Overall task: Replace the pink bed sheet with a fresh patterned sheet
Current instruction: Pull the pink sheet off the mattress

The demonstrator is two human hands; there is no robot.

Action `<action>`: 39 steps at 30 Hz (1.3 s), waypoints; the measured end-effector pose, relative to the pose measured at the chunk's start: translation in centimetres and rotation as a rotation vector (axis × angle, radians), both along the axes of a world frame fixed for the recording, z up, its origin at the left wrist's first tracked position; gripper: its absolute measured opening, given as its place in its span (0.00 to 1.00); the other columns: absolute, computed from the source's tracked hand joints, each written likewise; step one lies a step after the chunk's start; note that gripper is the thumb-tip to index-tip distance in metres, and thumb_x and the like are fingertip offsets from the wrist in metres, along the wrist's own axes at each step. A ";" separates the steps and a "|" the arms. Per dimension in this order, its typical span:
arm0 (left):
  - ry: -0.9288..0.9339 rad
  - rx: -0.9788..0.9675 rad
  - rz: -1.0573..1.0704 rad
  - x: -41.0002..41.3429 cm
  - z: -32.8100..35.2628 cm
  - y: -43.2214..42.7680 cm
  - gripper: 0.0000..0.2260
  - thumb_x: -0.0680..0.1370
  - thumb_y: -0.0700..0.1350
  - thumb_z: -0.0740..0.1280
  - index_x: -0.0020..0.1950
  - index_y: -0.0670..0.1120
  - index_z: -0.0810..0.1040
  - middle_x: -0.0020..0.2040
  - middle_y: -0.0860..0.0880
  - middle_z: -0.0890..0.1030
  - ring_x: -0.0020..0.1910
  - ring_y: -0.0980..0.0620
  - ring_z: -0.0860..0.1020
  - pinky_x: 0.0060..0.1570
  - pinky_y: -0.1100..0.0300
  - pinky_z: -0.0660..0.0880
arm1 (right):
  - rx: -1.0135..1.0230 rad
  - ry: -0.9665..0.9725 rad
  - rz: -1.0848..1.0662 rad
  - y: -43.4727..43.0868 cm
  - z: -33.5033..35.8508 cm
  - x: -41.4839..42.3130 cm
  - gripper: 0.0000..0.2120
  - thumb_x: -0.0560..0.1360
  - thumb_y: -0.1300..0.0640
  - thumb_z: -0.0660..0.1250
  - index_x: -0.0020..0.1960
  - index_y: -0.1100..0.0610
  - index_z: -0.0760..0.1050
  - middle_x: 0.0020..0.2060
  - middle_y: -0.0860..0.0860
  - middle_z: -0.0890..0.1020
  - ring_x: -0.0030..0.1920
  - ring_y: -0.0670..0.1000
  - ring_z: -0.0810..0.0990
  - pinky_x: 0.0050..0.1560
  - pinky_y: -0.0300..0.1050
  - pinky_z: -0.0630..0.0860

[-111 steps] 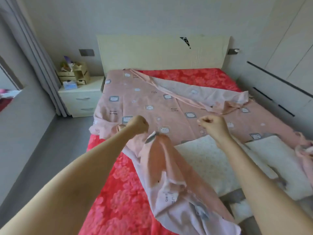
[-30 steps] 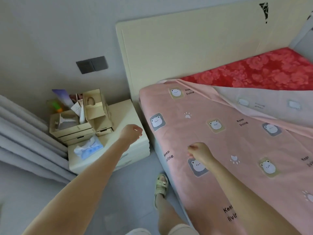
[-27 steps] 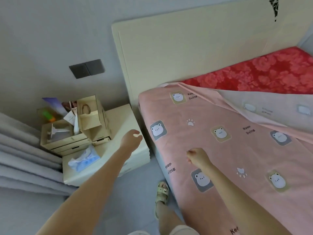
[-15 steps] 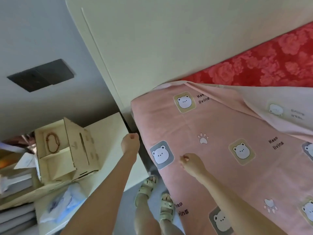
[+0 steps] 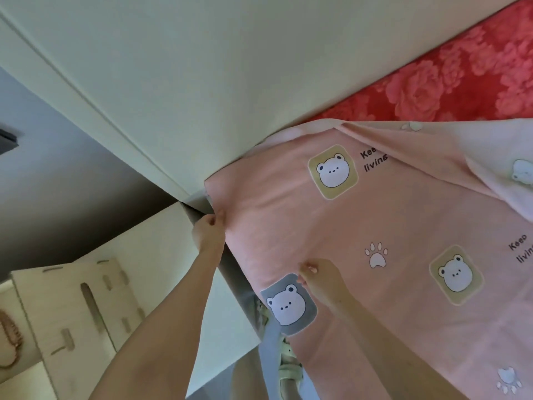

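On the head camera I am looking down at the bed's corner, where the pink bear-print sheet (image 5: 389,226) is lying across the mattress from the centre out toward 3 and 5 o'clock, with its top edge folding back at 2 o'clock to show the paler underside. Beyond that fold, at 1 o'clock, the red floral cover (image 5: 461,73) is showing bare. The left hand (image 5: 209,232) is reaching to the sheet's corner just left of centre, its fingers curling round the fabric edge and pinching it right where the cream headboard (image 5: 216,82) is meeting the nightstand (image 5: 173,269). The right hand (image 5: 320,280) is resting on the sheet just below centre, touching the top of a grey bear patch; its fingers are clenching onto the cloth and, as far as I can tell, nipping a small fold. At 8 o'clock a slotted wooden organiser (image 5: 72,313) is standing on the nightstand. At 6 o'clock a pale green sandal (image 5: 288,362) is peeking out beside the sheet's hanging edge.
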State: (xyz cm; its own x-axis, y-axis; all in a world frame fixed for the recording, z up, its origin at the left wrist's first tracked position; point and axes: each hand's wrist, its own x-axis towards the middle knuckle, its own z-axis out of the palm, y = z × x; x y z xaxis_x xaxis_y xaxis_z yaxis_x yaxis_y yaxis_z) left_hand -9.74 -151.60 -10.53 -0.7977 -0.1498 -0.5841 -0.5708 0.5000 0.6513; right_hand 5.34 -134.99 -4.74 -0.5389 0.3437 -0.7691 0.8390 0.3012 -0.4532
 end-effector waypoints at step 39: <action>0.751 -0.106 -1.286 11.6 37.9 26.6 0.13 0.76 0.43 0.61 0.32 0.45 0.76 0.38 0.44 0.79 0.41 0.42 0.77 0.39 0.54 0.70 | 0.048 0.434 -0.638 9.1 30.1 15.4 0.11 0.71 0.59 0.70 0.32 0.57 0.73 0.28 0.51 0.72 0.28 0.47 0.69 0.31 0.39 0.66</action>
